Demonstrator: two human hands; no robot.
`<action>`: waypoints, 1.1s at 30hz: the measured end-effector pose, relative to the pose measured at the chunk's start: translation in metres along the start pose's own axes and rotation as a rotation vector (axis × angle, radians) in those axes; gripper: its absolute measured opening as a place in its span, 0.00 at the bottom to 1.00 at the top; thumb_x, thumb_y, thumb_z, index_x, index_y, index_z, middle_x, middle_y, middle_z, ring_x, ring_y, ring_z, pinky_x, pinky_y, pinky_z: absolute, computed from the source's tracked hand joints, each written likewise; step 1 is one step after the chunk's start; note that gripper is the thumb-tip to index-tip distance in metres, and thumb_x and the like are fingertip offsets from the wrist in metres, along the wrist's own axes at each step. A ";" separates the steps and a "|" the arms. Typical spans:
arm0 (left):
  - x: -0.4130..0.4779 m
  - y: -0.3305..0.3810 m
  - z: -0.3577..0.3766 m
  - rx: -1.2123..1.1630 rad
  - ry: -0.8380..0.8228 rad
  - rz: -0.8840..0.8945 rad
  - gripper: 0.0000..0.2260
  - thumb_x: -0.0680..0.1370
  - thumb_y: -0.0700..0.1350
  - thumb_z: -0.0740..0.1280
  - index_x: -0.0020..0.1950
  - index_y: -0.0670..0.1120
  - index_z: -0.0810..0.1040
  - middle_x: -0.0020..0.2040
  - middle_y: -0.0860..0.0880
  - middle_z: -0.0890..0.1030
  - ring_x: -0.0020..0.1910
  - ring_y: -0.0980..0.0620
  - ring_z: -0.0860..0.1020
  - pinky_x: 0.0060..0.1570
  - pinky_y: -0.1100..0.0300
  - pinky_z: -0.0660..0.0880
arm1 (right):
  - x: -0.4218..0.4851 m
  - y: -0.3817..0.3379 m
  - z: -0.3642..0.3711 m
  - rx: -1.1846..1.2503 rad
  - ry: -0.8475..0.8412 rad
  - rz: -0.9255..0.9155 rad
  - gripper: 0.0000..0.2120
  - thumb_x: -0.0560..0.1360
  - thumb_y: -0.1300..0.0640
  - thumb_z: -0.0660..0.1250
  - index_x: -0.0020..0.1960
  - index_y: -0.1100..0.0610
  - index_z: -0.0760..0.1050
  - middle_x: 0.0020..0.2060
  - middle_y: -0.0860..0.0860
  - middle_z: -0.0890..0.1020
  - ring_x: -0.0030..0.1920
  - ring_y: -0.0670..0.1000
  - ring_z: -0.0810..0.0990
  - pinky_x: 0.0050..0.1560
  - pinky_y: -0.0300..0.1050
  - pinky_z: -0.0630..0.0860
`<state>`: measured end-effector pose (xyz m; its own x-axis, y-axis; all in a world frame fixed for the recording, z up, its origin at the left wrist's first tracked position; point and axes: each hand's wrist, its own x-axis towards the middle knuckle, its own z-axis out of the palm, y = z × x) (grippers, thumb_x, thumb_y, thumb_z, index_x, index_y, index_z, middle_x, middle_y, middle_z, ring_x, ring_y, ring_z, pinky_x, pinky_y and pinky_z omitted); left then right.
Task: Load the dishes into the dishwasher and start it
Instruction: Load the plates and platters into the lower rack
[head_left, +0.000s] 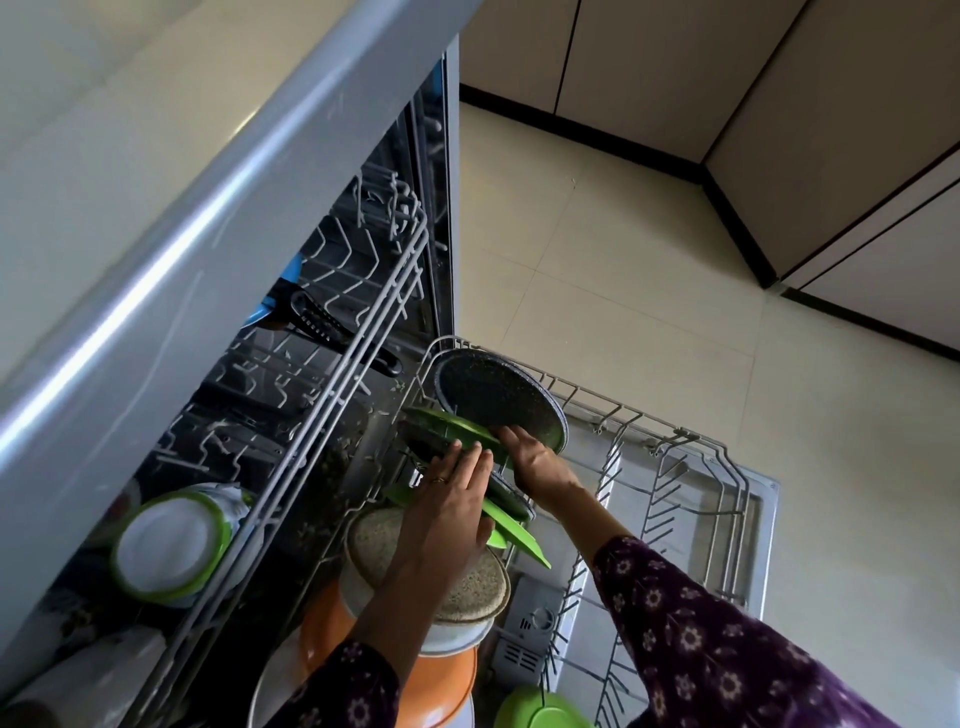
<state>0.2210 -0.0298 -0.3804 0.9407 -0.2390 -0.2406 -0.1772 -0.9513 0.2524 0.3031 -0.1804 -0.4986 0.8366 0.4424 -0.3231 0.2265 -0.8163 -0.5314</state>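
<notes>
View from above of a person's two hands working over the pulled-out lower rack of a dishwasher, whose open door lies flat beyond the right hand. The left hand, wearing a ring, is spread with straight fingers laid flat across a row of upright dishes; its fingertips rest on a dark dish and just short of a green plate. The right hand, close beside the left, has its fingers bent onto the rim of that green plate; the thumb is hidden, so I cannot tell whether it grips. Just past the right fingertips a dark speckled pan stands on edge at the rack's far corner. A second green plate leans between the two wrists. Under the left forearm sits a beige speckled lid on a white pot, with an orange bowl below it. Left of the left hand, the upper rack is also drawn out, carrying a black slotted spatula and, nearer the elbow, a white lid with a green rim. Both arms wear purple flowered sleeves. Pale floor tiles spread beyond the right hand.
</notes>
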 end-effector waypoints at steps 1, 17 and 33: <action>0.000 -0.001 -0.002 -0.012 -0.024 -0.002 0.33 0.77 0.53 0.65 0.77 0.46 0.55 0.77 0.50 0.57 0.76 0.48 0.55 0.72 0.55 0.55 | -0.001 0.000 0.004 0.010 0.022 -0.019 0.26 0.74 0.73 0.55 0.70 0.58 0.63 0.60 0.58 0.73 0.56 0.58 0.76 0.57 0.50 0.75; -0.004 -0.003 -0.005 0.009 0.059 0.033 0.35 0.79 0.52 0.63 0.78 0.46 0.45 0.76 0.50 0.42 0.77 0.51 0.49 0.69 0.60 0.41 | 0.000 -0.010 -0.015 -0.111 0.035 0.128 0.26 0.74 0.68 0.62 0.71 0.60 0.60 0.62 0.59 0.69 0.62 0.58 0.69 0.60 0.50 0.72; -0.125 0.063 -0.164 -0.051 -0.040 -0.052 0.32 0.81 0.52 0.56 0.78 0.45 0.44 0.78 0.48 0.42 0.76 0.51 0.50 0.73 0.59 0.54 | -0.148 -0.160 -0.177 0.061 0.257 0.034 0.13 0.74 0.65 0.62 0.58 0.60 0.76 0.55 0.57 0.78 0.51 0.56 0.79 0.53 0.48 0.78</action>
<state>0.1399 -0.0283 -0.1805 0.9358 -0.1985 -0.2913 -0.1128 -0.9516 0.2860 0.2312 -0.1807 -0.2273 0.9442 0.2998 -0.1367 0.1716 -0.8017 -0.5726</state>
